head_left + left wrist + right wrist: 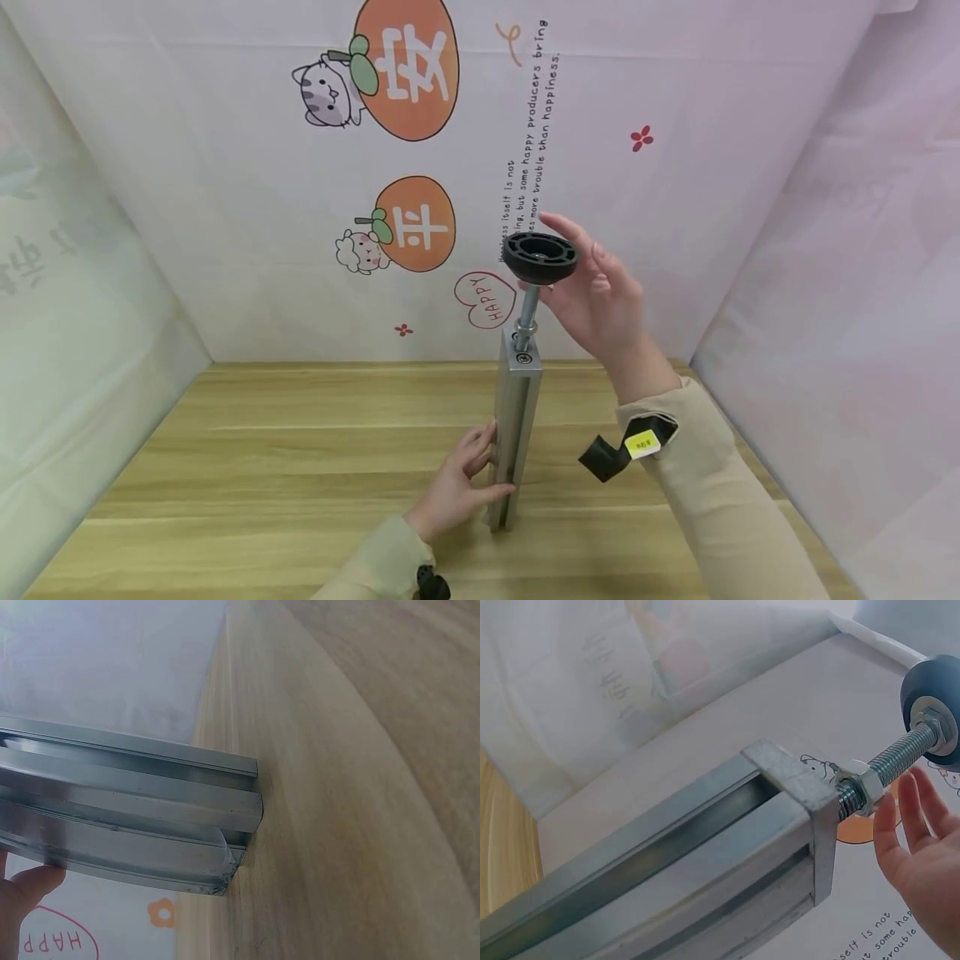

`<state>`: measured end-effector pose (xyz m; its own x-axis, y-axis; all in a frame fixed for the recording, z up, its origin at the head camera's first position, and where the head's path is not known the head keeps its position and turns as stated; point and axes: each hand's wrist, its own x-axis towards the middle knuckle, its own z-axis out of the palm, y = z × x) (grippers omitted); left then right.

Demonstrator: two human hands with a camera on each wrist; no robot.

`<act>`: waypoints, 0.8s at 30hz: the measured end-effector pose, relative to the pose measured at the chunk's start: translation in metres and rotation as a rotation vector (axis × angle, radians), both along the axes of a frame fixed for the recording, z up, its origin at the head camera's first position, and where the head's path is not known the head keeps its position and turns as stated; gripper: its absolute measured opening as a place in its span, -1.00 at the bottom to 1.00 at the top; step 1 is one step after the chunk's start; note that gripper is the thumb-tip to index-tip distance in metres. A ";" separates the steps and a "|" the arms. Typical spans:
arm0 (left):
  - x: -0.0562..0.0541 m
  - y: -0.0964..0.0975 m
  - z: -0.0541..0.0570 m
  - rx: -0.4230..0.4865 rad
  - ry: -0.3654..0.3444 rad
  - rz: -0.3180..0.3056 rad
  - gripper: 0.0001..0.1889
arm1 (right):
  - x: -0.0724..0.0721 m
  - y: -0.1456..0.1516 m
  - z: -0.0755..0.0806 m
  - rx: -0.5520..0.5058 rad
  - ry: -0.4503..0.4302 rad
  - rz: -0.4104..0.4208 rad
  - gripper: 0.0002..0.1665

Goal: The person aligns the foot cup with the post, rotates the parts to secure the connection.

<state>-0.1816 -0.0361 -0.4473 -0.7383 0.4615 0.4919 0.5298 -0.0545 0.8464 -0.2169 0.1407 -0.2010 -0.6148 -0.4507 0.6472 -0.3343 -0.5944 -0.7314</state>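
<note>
Backdrop (247,208) reads "安", "平" and "HAPPY"; yellow label (642,444) seems unreadable.

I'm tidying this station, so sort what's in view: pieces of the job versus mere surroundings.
Likely the job: rail, held by the left fingers; nut, near the right fingers; rod; foot.

Surroundings: table; printed cloth; wrist cameras.

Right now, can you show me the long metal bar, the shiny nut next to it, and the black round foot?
Metal bar (131,793), left wrist view: raised ridge along its side.
Shiny nut (871,787), right wrist view: its side.
Black round foot (540,267), head view: its outer side.
</note>
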 end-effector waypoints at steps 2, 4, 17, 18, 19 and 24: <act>0.000 0.000 0.000 0.001 -0.001 -0.005 -0.09 | -0.002 0.000 0.000 -0.013 0.013 0.068 -0.56; -0.001 0.000 0.000 0.004 -0.003 -0.007 -0.08 | -0.005 -0.001 0.000 -0.035 0.019 0.131 -0.58; 0.000 0.000 -0.003 0.043 0.034 -0.014 -0.06 | -0.003 -0.007 -0.003 -0.017 0.106 0.023 -0.79; 0.000 0.000 -0.003 0.046 0.040 -0.014 -0.07 | -0.003 -0.007 -0.003 -0.015 0.118 0.002 -0.80; 0.000 0.000 -0.003 0.048 0.041 -0.013 -0.07 | -0.003 -0.006 -0.003 -0.013 0.129 -0.019 -0.80; -0.001 0.001 -0.003 0.048 0.029 -0.016 -0.07 | -0.003 -0.003 -0.001 -0.012 0.166 -0.148 -0.84</act>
<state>-0.1823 -0.0355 -0.4507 -0.7164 0.4482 0.5347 0.5527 -0.1031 0.8270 -0.2199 0.1377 -0.2018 -0.5586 -0.3547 0.7498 -0.5335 -0.5385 -0.6522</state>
